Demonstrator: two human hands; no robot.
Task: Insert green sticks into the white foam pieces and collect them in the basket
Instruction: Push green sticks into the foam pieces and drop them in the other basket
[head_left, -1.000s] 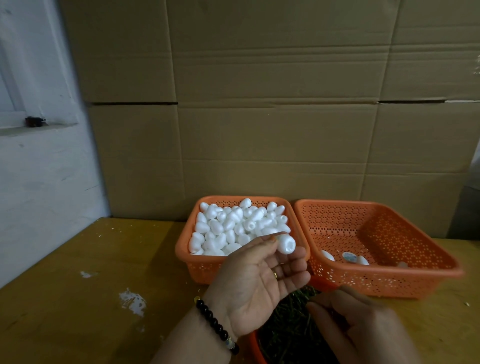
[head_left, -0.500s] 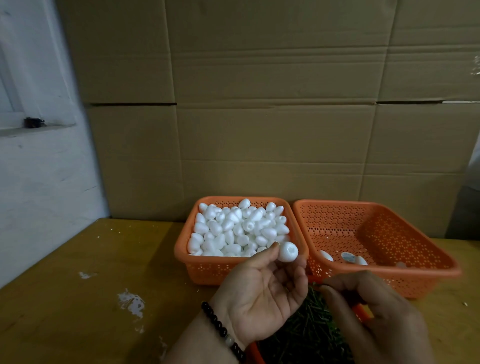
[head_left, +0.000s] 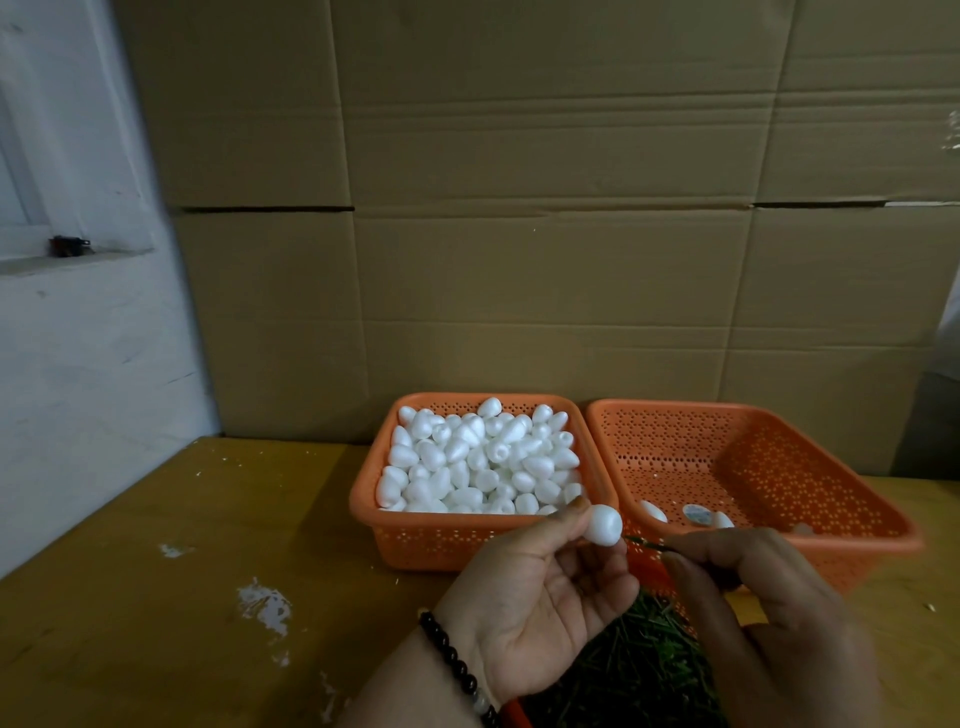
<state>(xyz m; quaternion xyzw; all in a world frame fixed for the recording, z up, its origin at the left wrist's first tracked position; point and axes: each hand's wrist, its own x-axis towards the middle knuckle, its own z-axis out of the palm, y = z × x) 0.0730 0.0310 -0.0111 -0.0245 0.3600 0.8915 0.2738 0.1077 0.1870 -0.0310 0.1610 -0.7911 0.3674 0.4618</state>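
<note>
A white foam piece is pinched in the left hand; just to its right, a green stick, pinched by the right hand, is pointed lengthwise at it.

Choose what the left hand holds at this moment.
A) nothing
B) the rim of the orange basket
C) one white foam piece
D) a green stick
C: the left hand pinches one white foam piece between thumb and fingertips, while the right hand brings a green stick to it.

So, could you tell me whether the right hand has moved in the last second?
Yes: the right hand rose from the view's bottom edge toward the right basket.
</note>
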